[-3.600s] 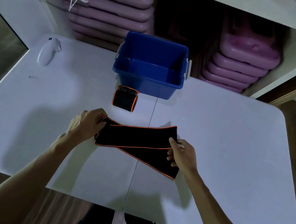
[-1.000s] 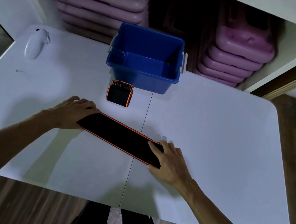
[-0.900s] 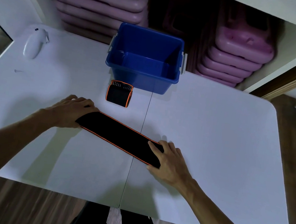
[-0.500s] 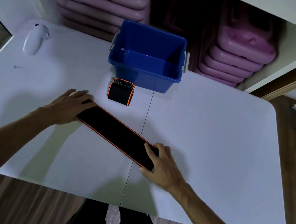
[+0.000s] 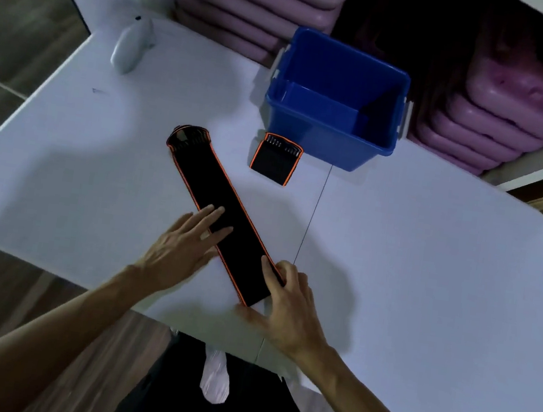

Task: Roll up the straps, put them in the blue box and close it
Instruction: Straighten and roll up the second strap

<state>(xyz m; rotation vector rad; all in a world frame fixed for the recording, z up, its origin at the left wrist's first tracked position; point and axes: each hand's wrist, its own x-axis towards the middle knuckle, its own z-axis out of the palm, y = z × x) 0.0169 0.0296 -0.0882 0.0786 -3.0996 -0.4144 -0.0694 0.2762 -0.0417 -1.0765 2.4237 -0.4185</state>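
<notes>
Long black orange-edged fabric strap [image 5: 218, 205] lies flat diagonally, frame centre, on white worktop [image 5: 411, 259]. Left hand [image 5: 181, 249] open, fingers flat on it; right hand [image 5: 287, 308] pinches near end. Open blue plastic box [image 5: 330, 144] upper centre, rolled strap [image 5: 275, 163] just beside.

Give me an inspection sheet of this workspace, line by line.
Surface: white table, seam down its middle.
Job's things: long strap flat, diagonal; rolled strap before the blue box, which is open, nothing seen inside; no lid seen.
Clutter: white device at far left corner.
Grippers: left hand flat on strap's middle; right hand at its near end.
Cables: nothing seen.
Surroundings: stacked pink cases behind; wood floor.
</notes>
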